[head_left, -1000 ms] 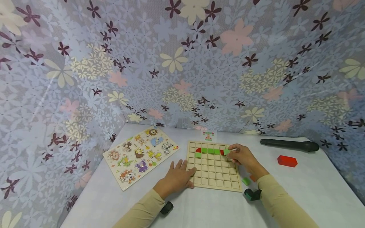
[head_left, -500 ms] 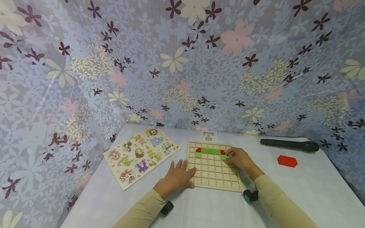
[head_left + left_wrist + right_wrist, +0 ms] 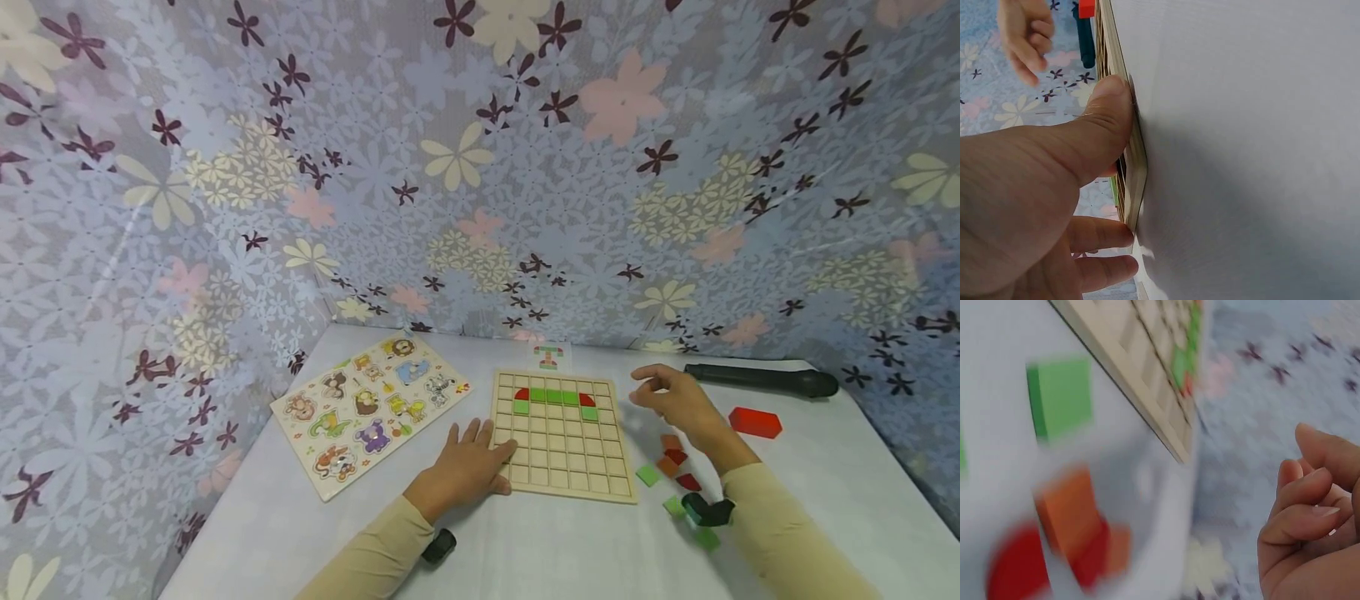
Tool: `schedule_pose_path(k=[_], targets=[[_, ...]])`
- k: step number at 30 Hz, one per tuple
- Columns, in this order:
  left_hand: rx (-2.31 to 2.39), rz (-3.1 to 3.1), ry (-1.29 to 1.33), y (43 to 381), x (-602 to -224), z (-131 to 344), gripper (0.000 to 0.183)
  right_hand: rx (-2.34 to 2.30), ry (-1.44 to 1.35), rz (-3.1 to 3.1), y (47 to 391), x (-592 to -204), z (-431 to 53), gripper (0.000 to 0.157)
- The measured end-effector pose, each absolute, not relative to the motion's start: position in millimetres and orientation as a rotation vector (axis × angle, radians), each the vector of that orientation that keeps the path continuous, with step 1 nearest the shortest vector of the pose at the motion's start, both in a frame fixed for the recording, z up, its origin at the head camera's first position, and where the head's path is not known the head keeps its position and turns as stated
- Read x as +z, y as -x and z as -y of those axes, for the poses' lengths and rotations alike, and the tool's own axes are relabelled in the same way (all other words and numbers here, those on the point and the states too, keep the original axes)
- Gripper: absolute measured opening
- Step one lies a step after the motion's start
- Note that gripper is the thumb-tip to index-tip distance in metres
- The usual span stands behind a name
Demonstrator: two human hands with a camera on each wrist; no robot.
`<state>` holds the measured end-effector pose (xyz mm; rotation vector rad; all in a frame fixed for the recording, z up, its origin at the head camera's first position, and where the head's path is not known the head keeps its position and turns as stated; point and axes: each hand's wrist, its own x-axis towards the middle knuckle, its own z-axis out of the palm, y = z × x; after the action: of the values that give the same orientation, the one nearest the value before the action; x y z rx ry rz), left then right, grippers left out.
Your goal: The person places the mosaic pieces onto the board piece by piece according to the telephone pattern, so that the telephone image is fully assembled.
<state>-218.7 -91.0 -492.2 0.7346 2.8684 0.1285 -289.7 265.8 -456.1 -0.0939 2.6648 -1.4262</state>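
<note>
My left hand point(image 3: 461, 467) rests with spread fingers on the left edge of a wooden grid board point(image 3: 566, 461); its thumb point(image 3: 1110, 103) lies along that edge in the left wrist view. Several green square tiles point(image 3: 555, 397) form a row near the board's top, with a red rounded tile point(image 3: 587, 401) at each end. A green tile point(image 3: 590, 414) sits below each red one. My right hand point(image 3: 678, 406) is raised to the right of the board, fingers loosely bent, holding nothing. Below it lie loose orange tiles point(image 3: 667, 465), a red tile point(image 3: 688, 482) and green tiles point(image 3: 647, 476).
Behind the board lies a small pattern card point(image 3: 548, 358). An animal puzzle board point(image 3: 345, 408) is at the left. A black microphone point(image 3: 761, 381) and a red block point(image 3: 755, 422) lie at the right. A floral curtain point(image 3: 480, 208) hangs behind the table.
My right hand put a green tile below the right-hand red tile, let go and moved right, off the board, uncovering the loose tiles. My left hand stayed in place.
</note>
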Motion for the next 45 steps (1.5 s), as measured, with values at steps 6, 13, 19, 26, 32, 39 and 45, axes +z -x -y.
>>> schedule_pose_path(k=[6, 13, 19, 26, 32, 39, 45], targets=[[0.124, -2.867, -0.740, 218, -491, 93, 0.070, -1.534, -0.095, -2.687, 271, -438, -312, 0.057], [0.135, -2.875, -0.753, 218, -492, 92, 0.071, -1.544, -0.190, -2.565, 262, -465, -333, 0.069], [0.145, -2.876, -0.751, 219, -493, 92, 0.071, -1.426, -0.183, -2.526, 265, -490, -329, 0.064], [0.133, -2.883, -0.752, 219, -492, 92, 0.071, -1.283, -0.174, -2.570, 274, -500, -327, 0.052], [0.141, -2.870, -0.750, 219, -492, 92, 0.070, -1.095, -0.222, -2.691, 278, -504, -330, 0.048], [0.132, -2.875, -0.741, 219, -493, 90, 0.070, -1.178, -0.201, -2.667, 275, -500, -332, 0.063], [0.136, -2.872, -0.734, 219, -493, 90, 0.071, -1.134, -0.137, -2.694, 274, -500, -329, 0.052]])
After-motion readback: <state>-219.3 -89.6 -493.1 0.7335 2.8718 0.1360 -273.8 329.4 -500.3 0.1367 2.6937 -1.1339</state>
